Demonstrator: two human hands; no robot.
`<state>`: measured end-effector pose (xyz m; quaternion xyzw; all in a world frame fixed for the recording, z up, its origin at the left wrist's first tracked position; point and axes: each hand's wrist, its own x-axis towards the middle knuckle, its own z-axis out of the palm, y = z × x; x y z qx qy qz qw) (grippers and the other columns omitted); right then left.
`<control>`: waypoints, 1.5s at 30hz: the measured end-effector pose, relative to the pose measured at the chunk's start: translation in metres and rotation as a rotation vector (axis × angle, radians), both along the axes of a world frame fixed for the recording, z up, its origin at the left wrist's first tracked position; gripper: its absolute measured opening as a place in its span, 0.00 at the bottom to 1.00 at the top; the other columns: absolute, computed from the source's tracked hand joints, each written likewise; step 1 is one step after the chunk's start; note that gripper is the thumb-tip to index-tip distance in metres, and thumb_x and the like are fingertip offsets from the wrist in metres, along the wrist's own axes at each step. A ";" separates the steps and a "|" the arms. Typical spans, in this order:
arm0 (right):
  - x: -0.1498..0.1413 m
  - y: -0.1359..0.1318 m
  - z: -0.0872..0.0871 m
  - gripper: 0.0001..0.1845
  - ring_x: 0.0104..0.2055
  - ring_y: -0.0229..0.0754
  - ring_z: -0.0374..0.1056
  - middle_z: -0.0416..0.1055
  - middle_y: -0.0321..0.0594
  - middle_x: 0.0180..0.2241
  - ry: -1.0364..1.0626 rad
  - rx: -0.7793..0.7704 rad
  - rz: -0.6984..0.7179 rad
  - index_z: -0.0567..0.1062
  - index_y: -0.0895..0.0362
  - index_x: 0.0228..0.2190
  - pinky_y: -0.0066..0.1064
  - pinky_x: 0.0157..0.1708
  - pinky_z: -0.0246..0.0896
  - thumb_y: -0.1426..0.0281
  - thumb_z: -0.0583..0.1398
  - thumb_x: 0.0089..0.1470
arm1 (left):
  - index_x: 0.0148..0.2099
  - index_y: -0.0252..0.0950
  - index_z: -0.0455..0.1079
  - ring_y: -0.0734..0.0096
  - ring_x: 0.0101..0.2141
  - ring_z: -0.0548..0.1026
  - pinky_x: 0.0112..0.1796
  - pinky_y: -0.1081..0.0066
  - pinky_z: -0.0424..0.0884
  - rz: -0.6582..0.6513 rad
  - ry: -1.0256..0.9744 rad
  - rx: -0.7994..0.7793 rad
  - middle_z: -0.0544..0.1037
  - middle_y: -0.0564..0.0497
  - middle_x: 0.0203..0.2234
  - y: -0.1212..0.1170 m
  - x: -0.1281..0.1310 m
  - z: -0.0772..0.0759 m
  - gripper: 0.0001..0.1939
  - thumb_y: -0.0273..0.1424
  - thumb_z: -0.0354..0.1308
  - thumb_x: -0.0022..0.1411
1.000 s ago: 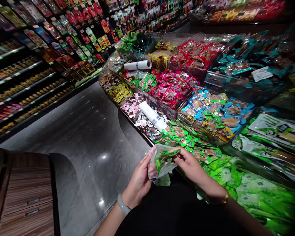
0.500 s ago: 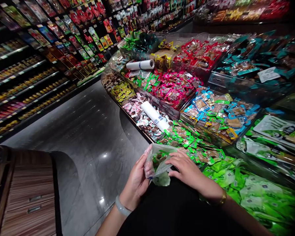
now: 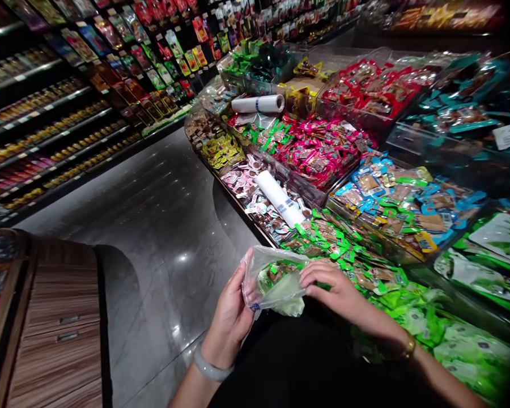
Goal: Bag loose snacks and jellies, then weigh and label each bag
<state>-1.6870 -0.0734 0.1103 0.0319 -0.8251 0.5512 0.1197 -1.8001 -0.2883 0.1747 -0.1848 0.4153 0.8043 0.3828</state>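
Observation:
Between my hands hangs a clear plastic bag [image 3: 255, 272] with green snack packets [image 3: 280, 277] showing in or through it. My left hand [image 3: 233, 306] grips the bag's left edge, its thumb up along the side. On the right, my right hand [image 3: 334, 286] pinches the bag's other edge with bent fingers. Just beyond lie small green-edged snack packets [image 3: 335, 238] in a bin. A white roll of plastic bags [image 3: 278, 198] rests on pink and white packets [image 3: 242, 178] farther off.
A second bag roll [image 3: 258, 104] lies at the back of the display. Bins hold pink packets [image 3: 318, 147], blue packets [image 3: 433, 204] and large green bags [image 3: 471, 345]. A wooden cabinet [image 3: 59, 300] stands left across the grey floor [image 3: 153, 209]; stocked shelves [image 3: 46, 107] line the wall.
The bag is spread wider as my hands have moved apart, the right one to the right. The view has shifted, so the display appears farther right.

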 end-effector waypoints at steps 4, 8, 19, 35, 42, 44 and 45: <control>-0.052 0.013 -0.032 0.14 0.42 0.46 0.76 0.81 0.41 0.37 -0.175 0.017 -0.243 0.80 0.53 0.32 0.37 0.45 0.70 0.61 0.58 0.64 | 0.65 0.39 0.67 0.83 0.17 0.52 0.19 0.80 0.53 0.001 0.014 -0.074 0.55 0.62 0.16 -0.008 -0.001 -0.010 0.30 0.35 0.66 0.63; -0.126 0.021 -0.073 0.11 0.43 0.45 0.76 0.82 0.39 0.41 -0.476 0.302 -0.292 0.81 0.53 0.38 0.33 0.44 0.68 0.64 0.59 0.61 | 0.65 0.37 0.68 0.82 0.19 0.52 0.20 0.80 0.52 -0.003 0.021 -0.123 0.56 0.62 0.18 -0.024 -0.009 -0.023 0.30 0.36 0.66 0.62; -0.249 0.012 -0.135 0.14 0.46 0.46 0.74 0.78 0.56 0.46 -0.771 0.616 -0.265 0.79 0.63 0.44 0.29 0.41 0.62 0.68 0.61 0.60 | 0.64 0.39 0.70 0.81 0.19 0.52 0.20 0.78 0.52 0.079 -0.056 -0.225 0.55 0.61 0.18 -0.078 -0.049 -0.034 0.30 0.38 0.68 0.61; -0.242 0.038 -0.130 0.15 0.32 0.45 0.72 0.78 0.42 0.29 -0.644 0.367 -0.438 0.79 0.58 0.37 0.31 0.33 0.62 0.59 0.60 0.58 | 0.65 0.37 0.68 0.83 0.18 0.52 0.19 0.79 0.53 0.091 0.000 -0.121 0.56 0.61 0.18 -0.069 -0.099 -0.035 0.32 0.36 0.68 0.60; -0.219 0.030 -0.065 0.21 0.35 0.44 0.73 0.79 0.42 0.38 -0.360 0.077 -0.324 0.76 0.59 0.47 0.34 0.36 0.69 0.58 0.56 0.60 | 0.65 0.37 0.68 0.83 0.18 0.52 0.19 0.80 0.51 0.122 0.038 -0.071 0.55 0.62 0.17 -0.050 -0.104 -0.028 0.32 0.34 0.68 0.60; -0.205 0.019 -0.036 0.20 0.39 0.45 0.74 0.79 0.43 0.41 -0.195 0.036 -0.242 0.76 0.57 0.47 0.36 0.41 0.70 0.58 0.60 0.60 | 0.65 0.36 0.68 0.83 0.18 0.52 0.19 0.80 0.51 0.119 0.049 -0.072 0.55 0.62 0.17 -0.042 -0.105 -0.026 0.33 0.34 0.69 0.60; -0.197 0.013 -0.021 0.18 0.40 0.45 0.74 0.79 0.43 0.42 -0.115 0.072 -0.212 0.77 0.55 0.46 0.37 0.43 0.70 0.58 0.62 0.59 | 0.65 0.36 0.68 0.83 0.18 0.52 0.19 0.80 0.51 0.117 0.053 -0.074 0.55 0.62 0.17 -0.038 -0.105 -0.026 0.33 0.34 0.69 0.59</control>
